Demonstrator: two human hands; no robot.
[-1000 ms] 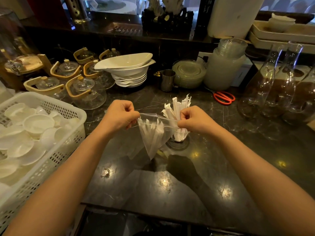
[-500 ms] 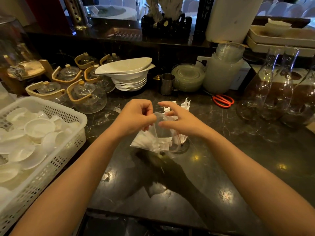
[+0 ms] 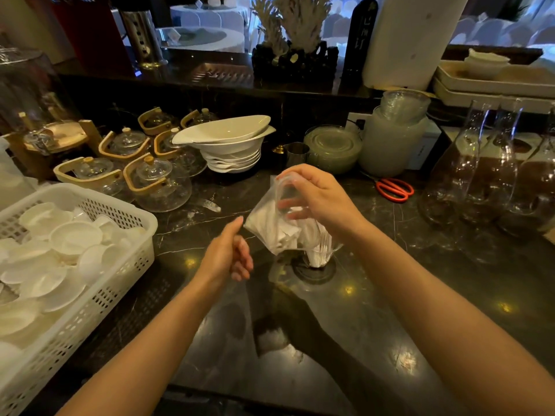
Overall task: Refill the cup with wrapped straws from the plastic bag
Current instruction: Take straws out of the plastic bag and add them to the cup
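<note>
The right hand (image 3: pixel 318 199) is clamped on the plastic bag (image 3: pixel 270 226), with its fingers pinching the open top. It holds the bag up above the middle of the dark surface (image 3: pixel 375 310), right over the cup (image 3: pixel 318 256). The left hand (image 3: pixel 228 253) is just beside the bag and holds nothing. Its fingers are curled loosely in.

The bag is thin, clear and floppy. It looks very light and a bit slippery, so it would likely slide if held by its smooth side. The best place to hold it is probably the top edge, with the other hand under its bottom corner to tip it. The wrapped straws (image 3: pixel 282 235) inside are white and bunched up at the low end of the bag. They look light and bendy, and the paper could crumple if squeezed hard.

The cup is clear and small, and it stands on the surface under the bag. Some white straws are already in it. It looks like glass, so a bump could knock it over.

A white basket (image 3: pixel 99 295) at the left edge of the surface is full of small white dishes. Red scissors (image 3: pixel 395 190) lie near the back right.
</note>
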